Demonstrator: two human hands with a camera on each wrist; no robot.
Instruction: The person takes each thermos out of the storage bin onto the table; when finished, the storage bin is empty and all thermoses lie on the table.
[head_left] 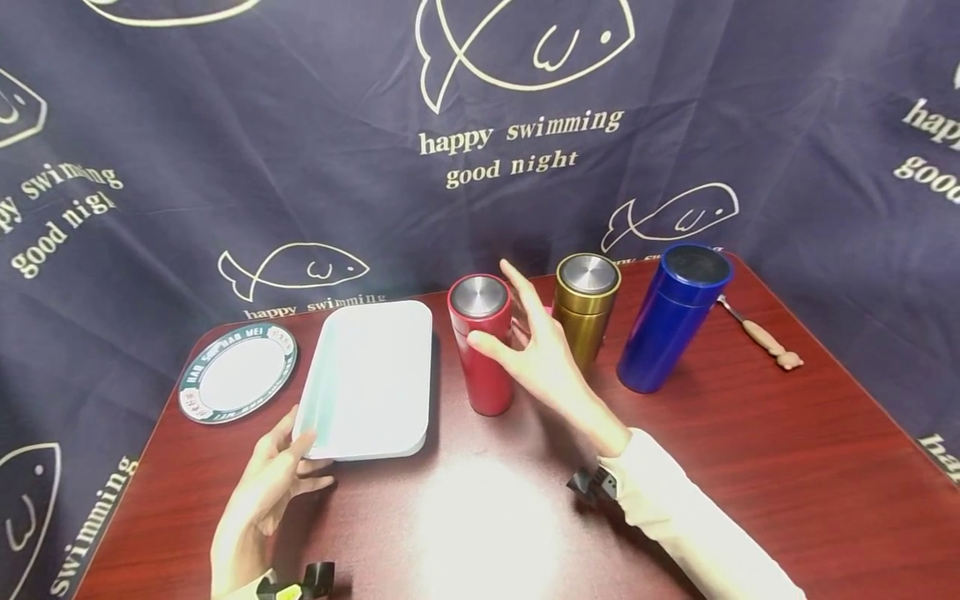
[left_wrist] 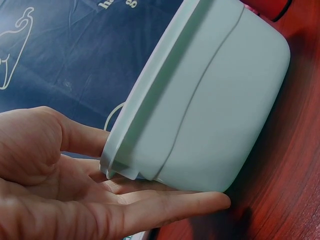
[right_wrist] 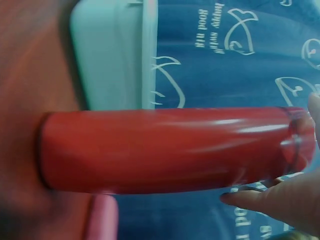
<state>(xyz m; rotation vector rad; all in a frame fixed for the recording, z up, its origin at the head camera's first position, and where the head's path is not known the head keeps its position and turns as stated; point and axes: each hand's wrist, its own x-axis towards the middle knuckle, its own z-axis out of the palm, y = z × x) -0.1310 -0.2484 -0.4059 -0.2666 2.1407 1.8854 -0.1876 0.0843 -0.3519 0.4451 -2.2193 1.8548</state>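
My left hand (head_left: 273,475) holds a pale green plastic box (left_wrist: 215,110) with a whitish top at its near left corner. The thumb is at the rim and the fingers lie along the side wall. To the right stands a red vacuum flask (head_left: 487,375) with a steel-topped lid. Around its upper part my right hand (head_left: 543,358) is spread, thumb in front of the flask and forefinger stretched past the lid. In the right wrist view the fingers are apart from the red flask's side; whether the thumb touches it is unclear.
A gold flask (head_left: 588,321) and a blue flask (head_left: 663,333) stand right of the red one. Farther right lies a wooden-handled utensil (head_left: 761,335). A green-rimmed plate (head_left: 197,379) is at the left. Some pink object (right_wrist: 102,217) is partly hidden behind the red flask.
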